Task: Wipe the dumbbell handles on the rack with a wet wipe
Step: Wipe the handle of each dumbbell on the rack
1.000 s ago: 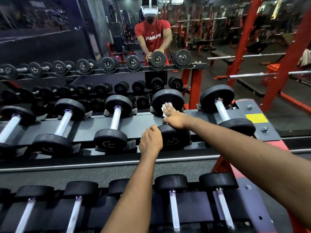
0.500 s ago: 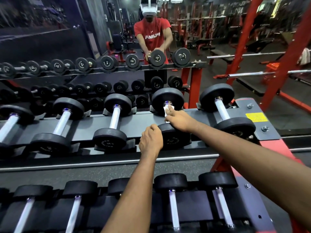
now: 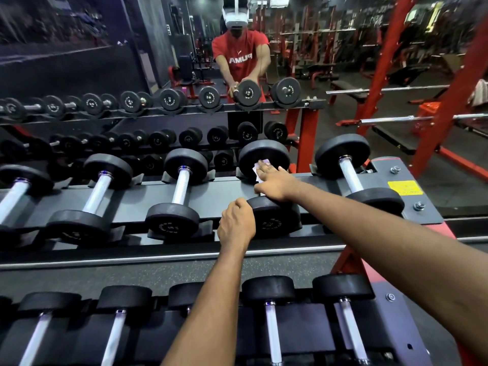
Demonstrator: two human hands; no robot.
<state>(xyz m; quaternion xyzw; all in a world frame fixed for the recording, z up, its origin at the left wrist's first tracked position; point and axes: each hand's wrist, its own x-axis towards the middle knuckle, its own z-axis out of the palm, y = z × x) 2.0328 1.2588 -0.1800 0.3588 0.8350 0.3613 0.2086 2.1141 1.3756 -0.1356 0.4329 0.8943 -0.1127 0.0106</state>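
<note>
My right hand clasps the wet wipe round the handle running away from me; left hand grips the dumbbell head.

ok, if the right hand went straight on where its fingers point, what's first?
Probably the dumbbell's far head: the right hand, holding the wipe, points at it, fingertips nearly touching; depth is unclear.
</note>
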